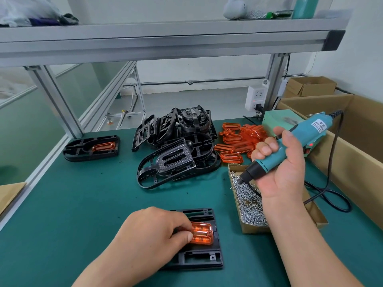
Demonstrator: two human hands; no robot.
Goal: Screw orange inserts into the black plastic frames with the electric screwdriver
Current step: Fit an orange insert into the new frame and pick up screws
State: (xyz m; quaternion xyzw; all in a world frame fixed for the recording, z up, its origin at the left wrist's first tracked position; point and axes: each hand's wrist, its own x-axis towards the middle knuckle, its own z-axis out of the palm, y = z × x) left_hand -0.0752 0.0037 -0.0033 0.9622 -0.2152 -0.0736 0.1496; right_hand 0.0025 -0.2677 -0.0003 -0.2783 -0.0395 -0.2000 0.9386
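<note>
The green table carries everything; a long cardboard box runs along its right edge, probably for finished or incoming stock, though its contents are hidden. At the middle of the far edge lies a loose pile of black frames, tipped over one another and within reach as the supply; toward the far left corner a finished frame lies flat and apart, an orange piece already seated in it — set aside, I judge, so done work stays out of the pile. The frame in hand lies flat near the front edge, straight before the person, where both hands can meet over it. Right of it an open box of screws stands toward the right edge, and beyond that, beside the pile, a heap of spare inserts. The right hand is clenched around the electric screwdriver, held aslant above the screw box with its bit pointing down at the screws — most likely to pick one up; whether one is already on the tip is too small to tell. The left hand rests on the frame, its curled fingertips pinching the left end of the orange insert to hold it in its opening while no screw fixes it.
</note>
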